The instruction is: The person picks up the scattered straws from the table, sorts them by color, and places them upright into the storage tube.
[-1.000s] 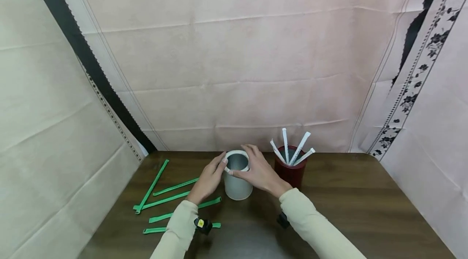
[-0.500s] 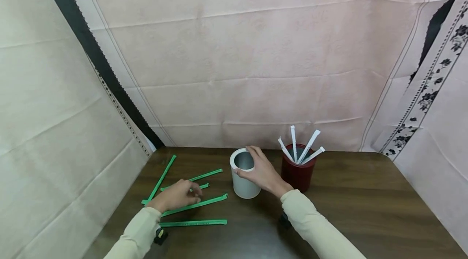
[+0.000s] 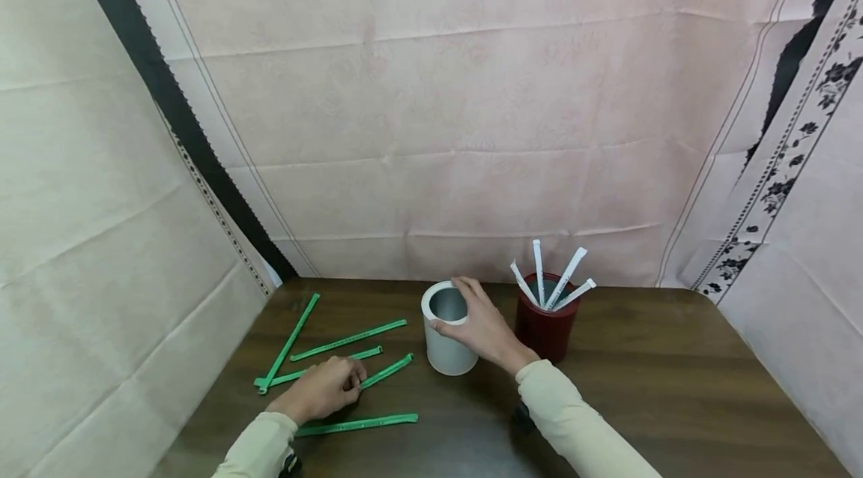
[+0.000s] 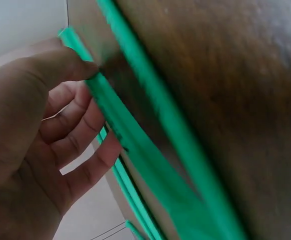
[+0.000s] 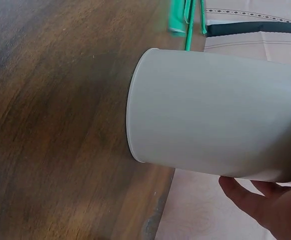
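Observation:
My left hand pinches a slim green wrapped straw between thumb and fingers. In the left wrist view, the thumb lies over this straw and the fingers are beneath it. My right hand holds a white cylindrical cup near its rim, thumb in front and fingers behind. The cup stands upright on the table with its mouth upward. In the right wrist view, the cup hides most of the hand, and only some fingertips show.
More green straws lie on the wooden table: one in front, others behind the left hand, two crossing at the left. Right of the cup stands a dark red cup with several white wrapped straws. A cloth hangs behind.
My left hand has left the white cup, moved left and down to the green straws, and taken hold of one. My right hand stays on the cup.

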